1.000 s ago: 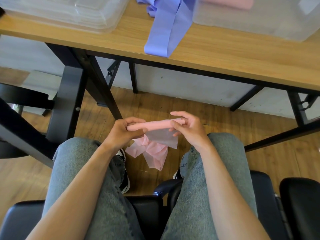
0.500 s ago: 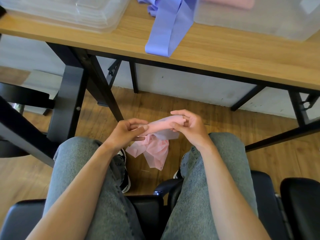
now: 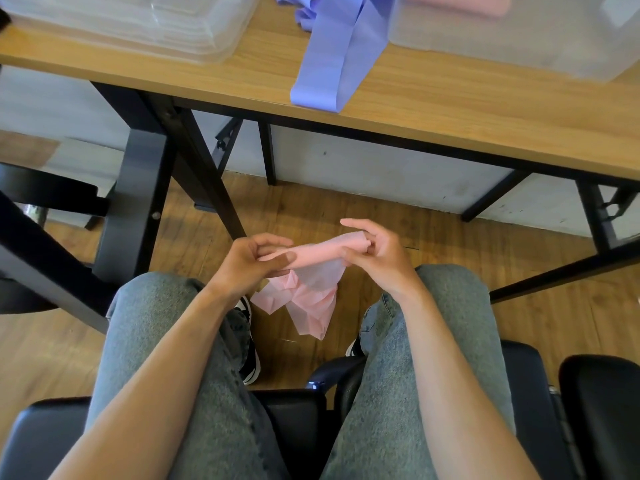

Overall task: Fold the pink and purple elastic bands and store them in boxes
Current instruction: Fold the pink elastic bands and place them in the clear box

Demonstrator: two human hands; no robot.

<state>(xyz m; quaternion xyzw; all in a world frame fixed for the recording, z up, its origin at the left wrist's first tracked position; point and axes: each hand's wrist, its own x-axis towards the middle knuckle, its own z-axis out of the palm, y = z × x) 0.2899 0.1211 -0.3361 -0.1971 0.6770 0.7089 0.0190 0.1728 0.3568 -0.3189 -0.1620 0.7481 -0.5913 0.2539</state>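
Between your knees, above the wooden floor, the pink band (image 3: 313,256) is stretched as a short folded strip from hand to hand, with its loose tail hanging crumpled below. To fold it well, I judge you should keep the top strip taut and level, gather the tail up in even lengths, and square the edges before each new fold. Your left hand (image 3: 249,265) pinches the near end between thumb and curled fingers. Your right hand (image 3: 375,254) grips the far end, fingers curled round it with the forefinger lifted free. Both forearms reach forward over your thighs. On the counter (image 3: 450,109) the purple band (image 3: 332,67) lies unfolded beside a clear box (image 3: 519,46).
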